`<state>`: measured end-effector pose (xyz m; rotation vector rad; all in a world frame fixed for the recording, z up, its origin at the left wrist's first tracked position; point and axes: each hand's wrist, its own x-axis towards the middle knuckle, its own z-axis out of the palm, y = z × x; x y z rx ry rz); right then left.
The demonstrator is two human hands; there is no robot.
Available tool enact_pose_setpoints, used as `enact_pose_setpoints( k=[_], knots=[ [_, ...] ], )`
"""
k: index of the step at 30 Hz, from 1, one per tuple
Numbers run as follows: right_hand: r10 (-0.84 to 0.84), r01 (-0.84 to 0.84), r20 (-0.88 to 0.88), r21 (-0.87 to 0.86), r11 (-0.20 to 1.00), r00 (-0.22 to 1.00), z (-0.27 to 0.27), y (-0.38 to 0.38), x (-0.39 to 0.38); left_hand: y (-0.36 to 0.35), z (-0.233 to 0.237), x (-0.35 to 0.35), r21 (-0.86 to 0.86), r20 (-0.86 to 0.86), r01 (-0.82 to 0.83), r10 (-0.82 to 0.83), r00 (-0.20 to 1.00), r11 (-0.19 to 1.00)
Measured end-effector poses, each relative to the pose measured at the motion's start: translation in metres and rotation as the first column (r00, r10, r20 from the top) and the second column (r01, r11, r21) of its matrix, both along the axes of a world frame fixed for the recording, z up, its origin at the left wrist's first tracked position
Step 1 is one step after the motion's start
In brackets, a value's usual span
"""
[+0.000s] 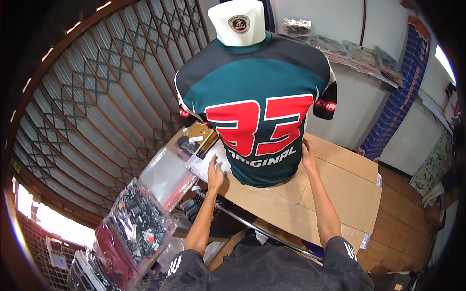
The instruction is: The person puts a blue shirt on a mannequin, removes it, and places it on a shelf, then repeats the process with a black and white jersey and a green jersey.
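A teal and dark grey jersey (262, 82) with a large red number and white lettering is on an upright mannequin torso, whose neck carries a white cover with a round logo (240, 23). The torso stands on flat brown cardboard (340, 179). At the jersey's lower left, my left hand (215, 174) is held a little apart from the cloth, fingers spread and nothing in them. My right hand (308, 155) is at the jersey's lower right edge, touching or very near it; its fingertips are partly hidden by the cloth.
Plastic-wrapped garments (141, 218) lie at the lower left, near a clear plastic bag (170, 174). A metal rail (262, 230) runs along the table's near edge. Packed items sit on a wall shelf (359, 60) at the upper right. A folding metal gate (107, 97) stands at left.
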<state>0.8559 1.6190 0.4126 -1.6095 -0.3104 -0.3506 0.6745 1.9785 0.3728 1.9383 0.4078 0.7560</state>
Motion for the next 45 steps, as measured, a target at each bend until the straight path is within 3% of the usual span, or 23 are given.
enact_pose_setpoints(
  k=[4,7,10,12,15,16,17,18,20,22,23,25,27,29,30,31,32,33,36,37,39,42,45],
  knots=[
    [0.214,-0.222,0.078,0.105,0.969,0.974,0.059,0.017,-0.016,-0.029,0.090,0.012,0.011,0.150,0.127,-0.127,0.980,0.992],
    [0.130,-0.134,0.067,0.047,0.990,0.989,0.058,0.023,-0.006,-0.030,0.092,0.026,0.066,0.216,0.140,-0.152,0.965,0.988],
    [0.057,-0.073,-0.102,-0.151,0.986,0.993,0.015,0.007,0.032,-0.016,0.066,0.030,0.164,0.051,0.101,-0.111,0.992,0.981],
    [0.033,-0.044,-0.059,-0.193,0.980,0.998,0.012,-0.010,0.041,-0.008,0.048,0.019,0.266,-0.099,0.110,-0.086,0.991,0.958],
    [-0.116,0.108,-0.038,-0.174,0.979,0.993,0.036,-0.041,0.052,0.026,0.062,0.011,0.059,-0.303,0.341,-0.308,0.902,0.938],
    [-0.234,0.225,-0.043,-0.144,0.964,0.971,0.052,-0.051,0.057,0.041,0.073,0.009,0.215,-0.237,0.314,-0.263,0.935,0.925],
    [-0.304,0.303,-0.034,-0.016,0.953,0.952,0.078,-0.057,0.055,0.049,0.079,0.017,0.315,0.112,0.050,-0.090,0.990,0.948],
    [-0.369,0.371,-0.033,0.114,0.922,0.929,0.114,-0.063,0.048,0.054,0.122,0.008,0.224,-0.027,-0.037,0.044,0.999,0.974],
    [-0.356,0.363,-0.077,0.271,0.891,0.931,0.191,-0.059,0.019,0.065,0.183,0.013,0.134,0.290,-0.260,0.212,0.933,0.956],
    [-0.142,0.114,0.078,0.291,0.950,0.987,0.230,-0.063,0.015,0.074,0.240,0.016,0.119,0.455,-0.206,0.131,0.881,0.971],
    [-0.114,0.099,0.091,0.156,0.983,0.989,0.248,-0.062,0.011,0.077,0.263,0.020,0.152,0.509,-0.161,0.063,0.858,0.975],
    [-0.055,0.067,0.098,-0.120,0.991,0.994,0.274,-0.055,0.005,0.078,0.296,0.029,0.311,0.448,-0.151,-0.005,0.894,0.939],
    [0.004,0.015,0.117,-0.159,0.987,0.993,0.278,-0.061,0.023,0.075,0.317,0.033,0.260,0.267,-0.004,-0.069,0.961,0.966],
    [-0.020,0.039,0.088,-0.219,0.975,0.996,0.288,-0.068,0.031,0.073,0.330,0.028,0.349,0.240,-0.057,-0.030,0.970,0.935],
    [-0.190,0.231,0.190,-0.219,0.948,0.963,0.295,-0.067,0.030,0.073,0.333,0.027,0.353,0.267,-0.114,0.017,0.963,0.929],
    [-0.391,0.416,0.294,-0.024,0.909,0.872,0.298,-0.066,0.039,0.072,0.335,0.027,0.356,0.294,-0.170,0.063,0.954,0.919],
    [-0.386,0.387,0.327,0.064,0.920,0.863,0.306,-0.079,0.053,0.086,0.326,0.036,0.289,0.481,-0.297,0.130,0.867,0.910],
    [-0.383,0.352,0.362,0.152,0.924,0.850,0.315,-0.088,0.056,0.088,0.330,0.025,0.207,0.421,-0.310,0.201,0.884,0.928],
    [-0.524,0.615,0.424,-0.107,0.781,0.739,0.336,-0.083,0.043,0.101,0.318,0.017,0.203,0.425,-0.270,0.163,0.890,0.941],
    [-0.464,0.574,0.386,-0.247,0.781,0.797,0.340,-0.081,0.044,0.109,0.314,0.016,0.247,0.272,-0.179,0.110,0.956,0.952],
    [-0.302,0.401,0.399,-0.191,0.896,0.866,0.330,-0.088,0.067,0.106,0.307,0.018,0.174,0.298,0.088,-0.137,0.945,0.981],
    [-0.309,0.331,0.218,-0.073,0.941,0.926,0.332,-0.066,0.042,0.107,0.310,0.019,-0.008,0.291,0.197,-0.187,0.938,0.980],
    [-0.083,0.083,0.035,-0.004,0.997,0.996,0.319,-0.045,0.032,0.093,0.319,0.022,-0.052,0.238,0.235,-0.216,0.947,0.971]
  ],
)
